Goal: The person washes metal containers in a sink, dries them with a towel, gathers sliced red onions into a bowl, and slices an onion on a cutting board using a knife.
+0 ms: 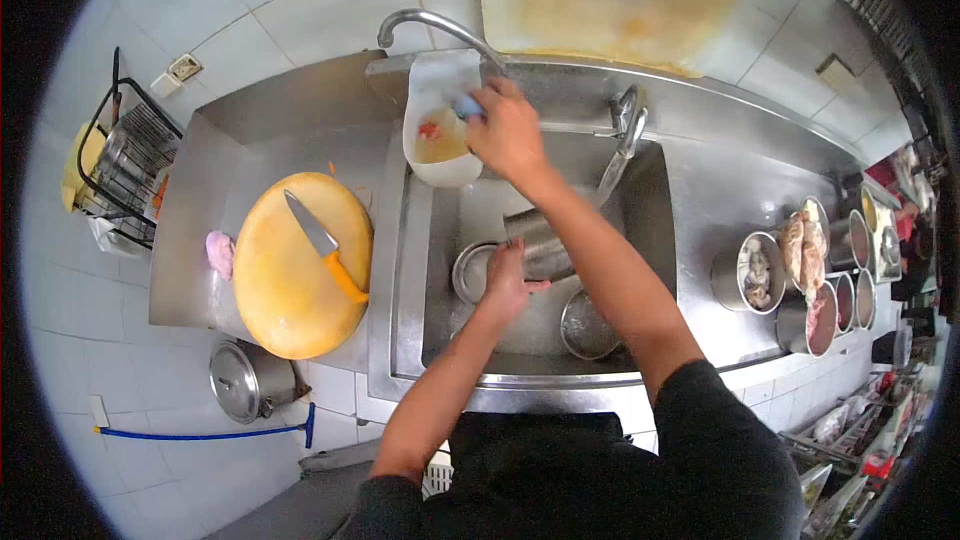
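Note:
My left hand (507,283) is closed on a metal canister (543,240), held tilted over the sink (640,270). My right hand (507,133) reaches across to a white plastic container (445,172) at the sink's back left corner. In its fingers is a blurred blue sponge (467,106), at the container's opening. Inside the container are yellowish liquid and something red (428,130). A round metal bowl (472,273) sits in the sink left of my left hand, and another round metal vessel (590,325) lies to its right.
Two taps (440,20) (630,125) rise behind the sink. On the left counter a knife (325,245) rests on a round yellow cutting board (290,320), beside a pink cloth (219,254). Several metal pots (735,285) with raw meat stand at right. A lidded pot (240,385) is lower left.

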Motion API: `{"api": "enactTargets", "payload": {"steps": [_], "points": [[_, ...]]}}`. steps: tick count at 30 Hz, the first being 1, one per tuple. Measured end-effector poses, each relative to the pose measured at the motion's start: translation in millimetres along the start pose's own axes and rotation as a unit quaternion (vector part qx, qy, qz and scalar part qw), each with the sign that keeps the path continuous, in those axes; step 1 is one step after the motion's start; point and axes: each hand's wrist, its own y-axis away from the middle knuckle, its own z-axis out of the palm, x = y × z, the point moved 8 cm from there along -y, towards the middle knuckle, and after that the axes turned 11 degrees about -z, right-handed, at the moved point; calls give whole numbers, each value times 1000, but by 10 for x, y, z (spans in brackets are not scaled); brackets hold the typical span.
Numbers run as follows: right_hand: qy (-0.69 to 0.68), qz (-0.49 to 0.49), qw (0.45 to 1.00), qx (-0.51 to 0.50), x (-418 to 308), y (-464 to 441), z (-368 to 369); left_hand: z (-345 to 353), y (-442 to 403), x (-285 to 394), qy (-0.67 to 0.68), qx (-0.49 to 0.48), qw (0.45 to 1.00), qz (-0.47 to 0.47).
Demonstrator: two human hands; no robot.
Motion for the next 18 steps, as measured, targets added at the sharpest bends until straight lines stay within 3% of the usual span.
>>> {"api": "enactTargets", "payload": {"steps": [1, 3, 5, 8, 10, 13, 14, 17, 18], "points": [[3, -24, 999, 37, -23, 176, -207, 56, -64, 101, -17, 27, 999, 7], [-2, 73, 995, -68, 191, 686, -229, 245, -252, 180, -40, -30, 999, -1], [106, -17, 988, -115, 251, 1306, -58, 433, -280, 182, -56, -70, 996, 17], [45, 78, 979, -180, 673, 1630, -104, 551, -167, 129, -95, -56, 992, 61], [-15, 221, 940, -261, 1224, 1842, -58, 459, -94, -53, -169, 1, 984, 53], [-173, 445, 821, -313, 1978, 2367, 12, 441, 82, -122, -262, -44, 964, 13], [-236, 510, 765, -315, 2107, 2535, 29, 398, 94, -113, -233, -62, 971, 0], [-400, 639, 620, -217, 1976, 3094, -95, 294, 163, -149, -110, -86, 990, -19], [-471, 672, 561, -110, 1953, 3308, -3, 283, 197, -177, -54, -78, 995, -15]]}}
